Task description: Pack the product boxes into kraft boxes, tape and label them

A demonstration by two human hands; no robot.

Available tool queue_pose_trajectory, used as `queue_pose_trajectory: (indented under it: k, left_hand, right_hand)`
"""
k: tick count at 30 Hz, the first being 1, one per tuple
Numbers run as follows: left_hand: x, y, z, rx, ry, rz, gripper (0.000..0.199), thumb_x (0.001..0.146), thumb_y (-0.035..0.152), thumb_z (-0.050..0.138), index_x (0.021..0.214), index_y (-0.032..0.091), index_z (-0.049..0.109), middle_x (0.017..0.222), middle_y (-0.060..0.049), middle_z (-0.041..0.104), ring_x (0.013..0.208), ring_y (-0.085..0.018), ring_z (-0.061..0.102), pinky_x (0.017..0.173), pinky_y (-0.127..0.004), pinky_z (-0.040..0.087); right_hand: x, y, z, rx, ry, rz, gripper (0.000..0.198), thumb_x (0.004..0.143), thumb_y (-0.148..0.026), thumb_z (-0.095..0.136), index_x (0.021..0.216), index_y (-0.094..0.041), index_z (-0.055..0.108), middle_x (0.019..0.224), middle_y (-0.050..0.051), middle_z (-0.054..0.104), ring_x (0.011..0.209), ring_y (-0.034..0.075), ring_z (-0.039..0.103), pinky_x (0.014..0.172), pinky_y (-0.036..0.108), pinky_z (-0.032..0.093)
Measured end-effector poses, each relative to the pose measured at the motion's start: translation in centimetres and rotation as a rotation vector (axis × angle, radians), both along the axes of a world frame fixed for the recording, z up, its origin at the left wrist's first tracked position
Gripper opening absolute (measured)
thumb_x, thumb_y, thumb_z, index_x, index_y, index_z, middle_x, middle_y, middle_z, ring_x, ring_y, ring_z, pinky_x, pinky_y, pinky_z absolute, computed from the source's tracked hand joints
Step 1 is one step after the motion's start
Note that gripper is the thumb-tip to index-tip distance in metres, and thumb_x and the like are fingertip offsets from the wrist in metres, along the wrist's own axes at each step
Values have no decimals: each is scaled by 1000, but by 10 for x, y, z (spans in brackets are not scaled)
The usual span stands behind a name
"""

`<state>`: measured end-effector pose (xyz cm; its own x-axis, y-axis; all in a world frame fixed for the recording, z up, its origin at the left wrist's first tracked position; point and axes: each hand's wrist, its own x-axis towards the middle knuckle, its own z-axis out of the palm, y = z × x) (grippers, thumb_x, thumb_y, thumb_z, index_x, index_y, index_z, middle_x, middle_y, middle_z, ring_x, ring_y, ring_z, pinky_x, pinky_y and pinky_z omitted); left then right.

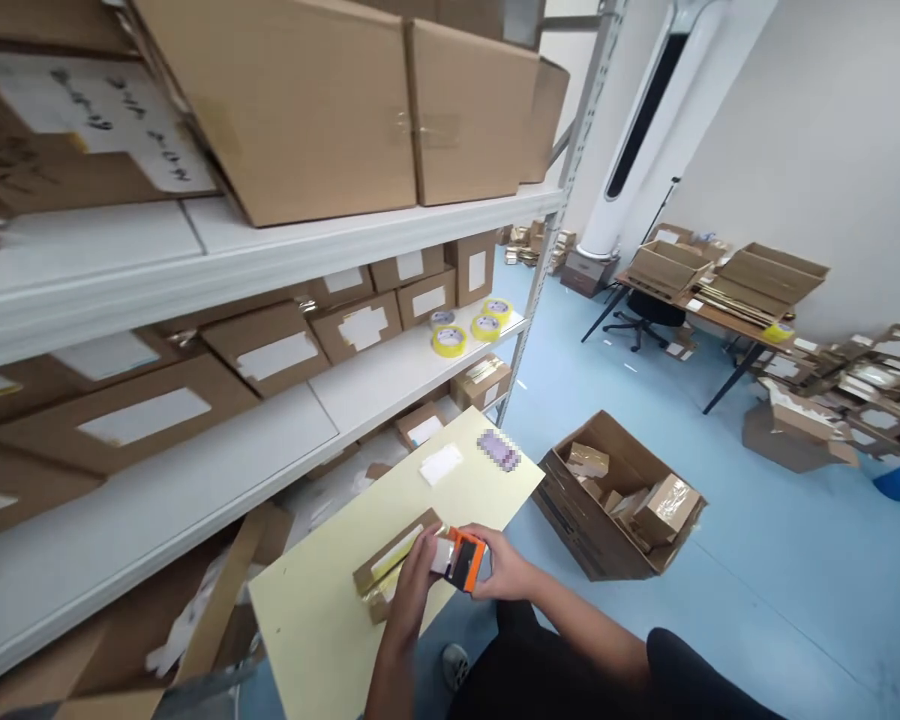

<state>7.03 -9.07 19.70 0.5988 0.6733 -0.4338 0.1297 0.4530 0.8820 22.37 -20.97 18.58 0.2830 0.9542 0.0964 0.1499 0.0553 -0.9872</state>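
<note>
Between my two hands, over the pale yellow table, is an orange-and-black tape dispenser [465, 562] with a pale grey-white part on its left side. My right hand [501, 565] is closed around its right end. The fingers of my left hand [415, 572] are curled against the pale part, partly hidden from view. Under and beside my left hand lies a narrow cardboard box [379, 570] with a white label and shiny yellowish tape. Farther back on the table [307, 600] are a white paper [441, 463] and a blurred-out purple item [499, 450].
A large open carton [570, 545] holding small boxes stands on the floor right of the table. Shelves [390, 390] with labelled boxes and yellow tape rolls [450, 341] rise on the left. A desk [735, 318] and piled boxes [885, 390] stand farther right.
</note>
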Motion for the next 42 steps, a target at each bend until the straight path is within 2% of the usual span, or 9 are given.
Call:
queue_pose_trajectory:
  k: [4,7,11,16,20,25,29,39,42]
  left_hand:
    - [30,15,14,-2,64,-50,65,75,77,72,120,30,75,123,-10,75,117,-39,70,92,-48,61]
    - [49,31,20,-11,67,-10,67,73,78,72,118,29,75,115,-10,77,107,-37,74,88,-47,61]
    - [75,66,26,2,39,100,64,74,73,76,120,29,73,112,-9,78,103,-35,74,81,-44,62]
    - [137,122,36,261,27,313,50,71,63,84,101,25,72,120,-7,73,109,-28,70,84,-35,59]
    - [206,179,45,479,55,485,49,67,57,87,91,22,63,123,-9,69,114,-25,66,97,-36,54]
    - [273,256,47,900,341,583,40,68,48,86,84,23,60,113,-7,63,111,-26,60,105,-42,48]
    - [309,297,41,1010,423,553,35,68,38,86,74,23,55,103,-8,60,116,-28,57,106,-40,45]
    - [366,334,42,1181,429,607,23,84,41,72,78,20,66,122,-13,68,121,-29,62,112,-44,45]
    - [388,345,54,1271,391,499,21,87,42,71,83,21,72,132,-12,68,128,-29,61,115,-45,46]
  right_hand:
    - [44,7,-3,-25,56,13,63,60,-21,80,121,-28,70,112,0,74,102,27,71,97,40,57]
    - [82,20,-9,-25,67,-114,50,65,-19,77,114,-28,72,107,0,75,99,27,71,95,42,58]
    - [140,35,-16,19,-1,-307,62,65,-17,77,125,-27,68,120,4,74,111,31,70,104,49,56]
    - [201,41,-17,23,-51,-346,67,66,-15,74,132,-25,64,132,9,71,124,34,66,113,54,48]
    - [234,37,-16,-5,-42,-318,64,68,-14,73,131,-25,65,126,8,73,114,32,69,105,50,54]
    - [267,22,-23,-11,-47,-304,67,67,-14,73,132,-26,65,129,7,73,118,33,68,107,52,52]
    - [285,10,-25,-31,-67,-293,62,68,-14,73,128,-26,67,124,6,75,113,33,70,104,50,55]
    - [298,2,-18,-26,-97,-293,65,70,-19,75,134,-24,67,129,8,75,117,34,70,105,49,56]
    - [300,2,-22,-34,-100,-291,64,70,-18,74,134,-24,67,128,8,76,118,34,71,106,50,56]
